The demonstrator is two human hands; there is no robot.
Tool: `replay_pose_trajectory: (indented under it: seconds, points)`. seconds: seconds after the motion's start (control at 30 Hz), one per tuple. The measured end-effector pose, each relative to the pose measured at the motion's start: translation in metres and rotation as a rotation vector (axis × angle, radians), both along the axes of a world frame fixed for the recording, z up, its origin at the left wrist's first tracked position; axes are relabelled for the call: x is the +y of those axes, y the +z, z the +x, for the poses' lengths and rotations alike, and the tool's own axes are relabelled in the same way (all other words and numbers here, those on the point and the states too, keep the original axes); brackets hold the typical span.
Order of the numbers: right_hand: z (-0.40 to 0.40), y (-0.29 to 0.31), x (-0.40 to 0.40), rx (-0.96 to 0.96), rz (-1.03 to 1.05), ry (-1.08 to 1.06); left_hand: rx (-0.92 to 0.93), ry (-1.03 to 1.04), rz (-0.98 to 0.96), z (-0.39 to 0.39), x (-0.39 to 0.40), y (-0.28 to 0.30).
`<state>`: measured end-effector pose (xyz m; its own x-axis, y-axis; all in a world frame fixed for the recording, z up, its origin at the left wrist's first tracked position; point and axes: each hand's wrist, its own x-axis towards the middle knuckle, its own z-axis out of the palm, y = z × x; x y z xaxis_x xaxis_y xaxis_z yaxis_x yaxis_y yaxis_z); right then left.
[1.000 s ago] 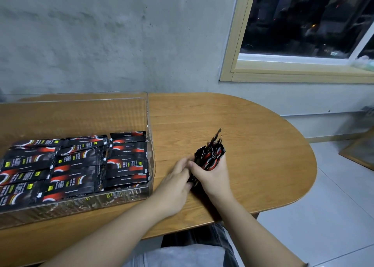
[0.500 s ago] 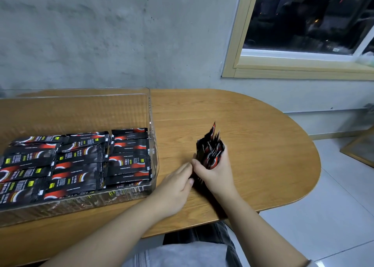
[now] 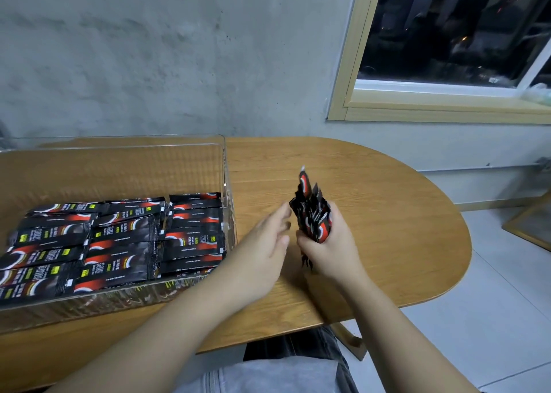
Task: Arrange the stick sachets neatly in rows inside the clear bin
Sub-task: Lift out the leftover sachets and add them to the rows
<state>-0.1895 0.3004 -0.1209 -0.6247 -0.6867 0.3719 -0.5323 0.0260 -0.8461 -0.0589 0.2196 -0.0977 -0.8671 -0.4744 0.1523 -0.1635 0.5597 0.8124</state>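
The stick sachets (image 3: 119,243), black with red and white markings, lie flat in rows inside the clear bin (image 3: 224,166), filling its near part in three side-by-side columns; the far part of the bin's floor is bare, showing the wood beneath. The sachets in the rightmost column sit against the bin's right wall. The bin stands on the left part of the counter (image 3: 387,213), its near wall close to the counter's near edge and its left end cut off by the picture's edge.

A second lot, a bundle of sachets (image 3: 311,213), stands roughly upright just right of the bin, above the counter's middle near its near edge. The right hand (image 3: 331,249) grips this bundle around its lower half, fingers curled round it; the upper ends fan out above the hand, one end rising higher than the rest, and a few lower ends show below the fist. The left hand (image 3: 265,243) is just beside the bundle on its left, fingers extended and loosely apart, fingertips near the bundle's edge; whether they touch it cannot be told. It holds nothing.

Both forearms reach in from the bottom of the view over the counter's near edge. The counter is wooden with a rounded right end. Behind it is a grey wall, and at the upper right a window (image 3: 447,35) with a pale frame looks out on darkness. Light floor tiles (image 3: 492,318) show to the right of the counter.
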Motion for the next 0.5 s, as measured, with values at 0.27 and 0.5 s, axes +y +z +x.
replay_pose_trajectory:
  seconds: [0.27, 0.5]
  points:
    - [0.017, 0.04, 0.003, 0.337, 0.249, 0.08, 0.261, 0.255, 0.04, 0.018, -0.029, 0.066]
    - [0.03, 0.056, -0.014, 0.441, 0.284, 0.115, 0.188, 0.352, 0.063, 0.04, -0.06, 0.081]
